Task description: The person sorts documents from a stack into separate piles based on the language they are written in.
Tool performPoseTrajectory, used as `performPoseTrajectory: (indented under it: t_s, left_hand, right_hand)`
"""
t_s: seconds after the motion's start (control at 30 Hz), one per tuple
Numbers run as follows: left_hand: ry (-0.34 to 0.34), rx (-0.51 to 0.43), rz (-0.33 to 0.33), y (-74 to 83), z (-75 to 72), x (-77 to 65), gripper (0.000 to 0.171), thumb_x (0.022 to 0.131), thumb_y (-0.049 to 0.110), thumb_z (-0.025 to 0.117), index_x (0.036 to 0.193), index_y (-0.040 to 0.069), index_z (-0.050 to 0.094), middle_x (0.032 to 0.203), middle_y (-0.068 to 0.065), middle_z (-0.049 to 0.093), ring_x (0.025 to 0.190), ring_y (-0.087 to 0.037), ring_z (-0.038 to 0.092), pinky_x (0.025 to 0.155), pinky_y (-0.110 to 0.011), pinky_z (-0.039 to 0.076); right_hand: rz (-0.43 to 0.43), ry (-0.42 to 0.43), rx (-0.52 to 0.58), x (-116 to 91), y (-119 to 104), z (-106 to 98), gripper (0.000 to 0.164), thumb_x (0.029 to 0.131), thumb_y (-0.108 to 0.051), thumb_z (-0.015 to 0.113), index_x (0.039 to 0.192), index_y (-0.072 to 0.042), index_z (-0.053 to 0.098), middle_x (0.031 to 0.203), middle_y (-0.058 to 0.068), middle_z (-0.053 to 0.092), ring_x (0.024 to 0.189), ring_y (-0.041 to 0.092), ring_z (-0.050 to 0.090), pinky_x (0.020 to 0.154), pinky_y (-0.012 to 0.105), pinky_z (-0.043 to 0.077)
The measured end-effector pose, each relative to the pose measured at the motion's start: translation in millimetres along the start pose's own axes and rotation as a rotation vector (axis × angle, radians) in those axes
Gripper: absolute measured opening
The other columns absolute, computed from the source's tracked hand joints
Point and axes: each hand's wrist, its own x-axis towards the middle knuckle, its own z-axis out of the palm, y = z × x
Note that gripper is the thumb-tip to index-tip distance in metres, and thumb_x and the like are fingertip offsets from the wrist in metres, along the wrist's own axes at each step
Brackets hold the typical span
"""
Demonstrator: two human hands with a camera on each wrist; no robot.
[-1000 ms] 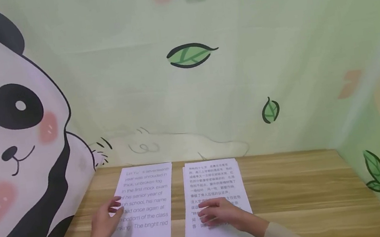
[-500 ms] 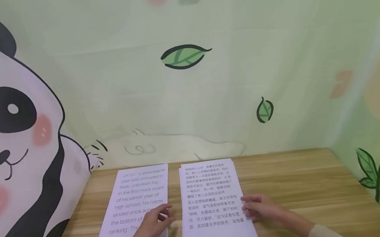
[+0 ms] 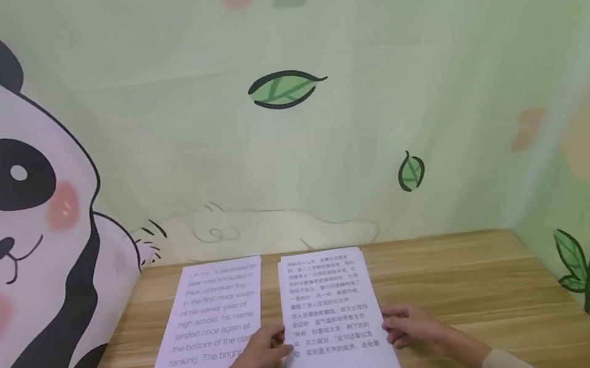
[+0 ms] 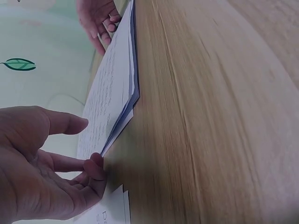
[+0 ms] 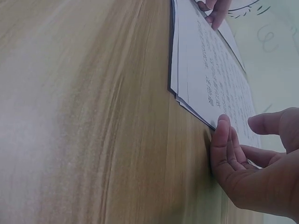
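A stack of white paper sheets [image 3: 331, 319] printed with Chinese text lies on the wooden table, its layers slightly uneven at the near edge. My left hand [image 3: 263, 351] has its fingertips right at the stack's left edge, the thumb raised apart from them. On the opposite side my right hand [image 3: 411, 327] meets the right edge the same way, fingers bent loosely and thumb [image 5: 264, 123] off the paper. Left of that stack lie white sheets with large English text [image 3: 207, 323]; my left hand and forearm cover their lower right corner.
The wooden table [image 3: 465, 286] extends to the right of the stacks. Behind it hangs a pale green cloth backdrop [image 3: 199, 134] with a printed panda [image 3: 64, 171] on the left and leaves.
My left hand has moved right, from the English sheets to the Chinese stack's left edge. The right hand has gone from over the Chinese stack to its right edge.
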Motion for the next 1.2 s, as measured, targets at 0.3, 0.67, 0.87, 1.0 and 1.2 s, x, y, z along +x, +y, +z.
performPoseTrajectory:
  t_s: [0.3,0.67,0.87,1.0,1.2]
  left_hand:
    - [0.062,-0.021,-0.019,3.3,1.0,-2.2,0.043,0.087,0.006,0.071,0.125,-0.012,0.062,0.101,-0.014,0.066,0.086,-0.018,0.059,0.069,-0.021,0.048]
    - [0.131,-0.309,-0.131,6.5,2.5,-3.9,0.038,0.088,0.001,0.068,0.124,-0.011,0.059,0.102,-0.018,0.068,0.083,-0.022,0.070,0.070,-0.039,0.063]
    - [0.116,-0.442,-0.206,-2.9,8.4,0.3,0.050,0.082,-0.009,0.069,0.128,-0.017,0.052,0.104,-0.026,0.071,0.081,-0.020,0.071,0.073,-0.040,0.064]
    - [0.059,-0.456,-0.234,-8.4,11.3,1.3,0.059,0.082,-0.011,0.068,0.136,-0.019,0.045,0.106,-0.025,0.073,0.082,-0.020,0.073,0.073,-0.037,0.064]
    - [0.032,-0.436,-0.235,-2.8,12.3,-3.7,0.058,0.083,-0.009,0.066,0.137,-0.017,0.045,0.104,-0.021,0.074,0.080,-0.019,0.072,0.071,-0.037,0.063]
  right_hand:
    - [0.000,-0.006,-0.025,-4,-4,1,0.056,0.101,-0.012,0.055,0.147,0.016,0.037,0.107,0.015,0.067,0.082,0.016,0.067,0.074,0.032,0.061]
    - [-0.073,0.025,-0.005,-8,-6,-1,0.046,0.101,-0.016,0.059,0.137,0.011,0.052,0.108,0.015,0.070,0.087,0.017,0.068,0.074,0.034,0.060]
    - [-0.083,0.004,0.069,-4,1,0,0.051,0.097,-0.013,0.064,0.137,0.016,0.048,0.112,0.019,0.073,0.096,0.024,0.073,0.081,0.040,0.063]
    - [-0.062,-0.003,0.061,-3,4,0,0.056,0.094,-0.006,0.064,0.141,0.016,0.044,0.111,0.019,0.073,0.096,0.026,0.074,0.080,0.041,0.064]
    - [-0.026,0.016,0.046,-1,4,3,0.059,0.093,-0.001,0.064,0.145,0.013,0.041,0.118,0.023,0.070,0.096,0.026,0.074,0.081,0.043,0.063]
